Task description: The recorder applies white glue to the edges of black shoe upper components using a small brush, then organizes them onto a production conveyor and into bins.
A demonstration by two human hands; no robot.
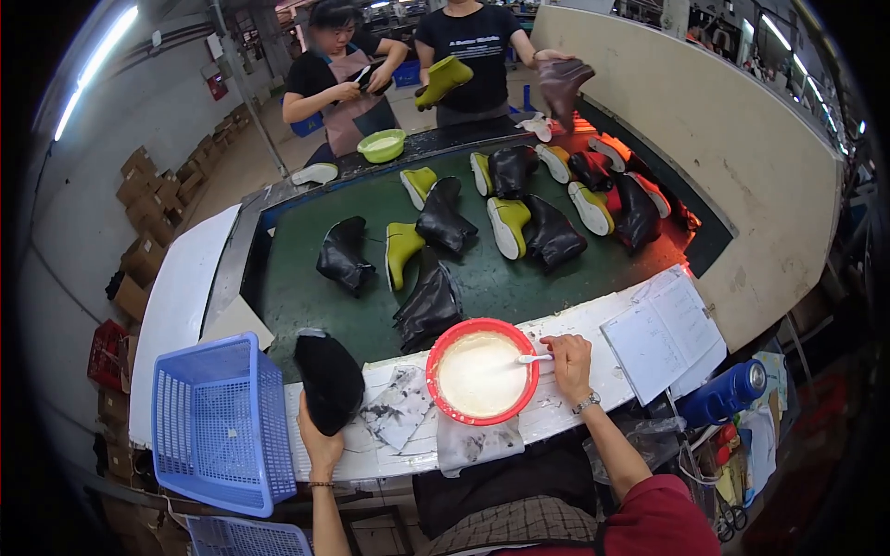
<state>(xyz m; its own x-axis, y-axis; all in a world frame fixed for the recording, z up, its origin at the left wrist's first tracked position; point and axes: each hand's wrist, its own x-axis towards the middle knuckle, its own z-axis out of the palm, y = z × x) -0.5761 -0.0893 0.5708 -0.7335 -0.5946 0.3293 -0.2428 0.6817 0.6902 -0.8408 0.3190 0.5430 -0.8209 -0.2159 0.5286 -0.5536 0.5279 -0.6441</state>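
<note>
My left hand [319,443] grips a black boot upper [328,378] from below, holding it upright over the white ledge [575,324]. My right hand [568,361] holds a small white brush [534,358] whose tip rests in the red bowl [434,363] of white paste. A smeared white rag [397,405] lies between the boot and the bowl, and a second rag hangs off the ledge below the bowl.
A green conveyor belt [501,283] carries several black and lime-green boot uppers. A blue plastic basket [219,423] stands at my left. An open notebook [660,334] and a blue flask [723,394] lie at my right. Two people handle boots at the belt's far end beside a green bowl [381,145].
</note>
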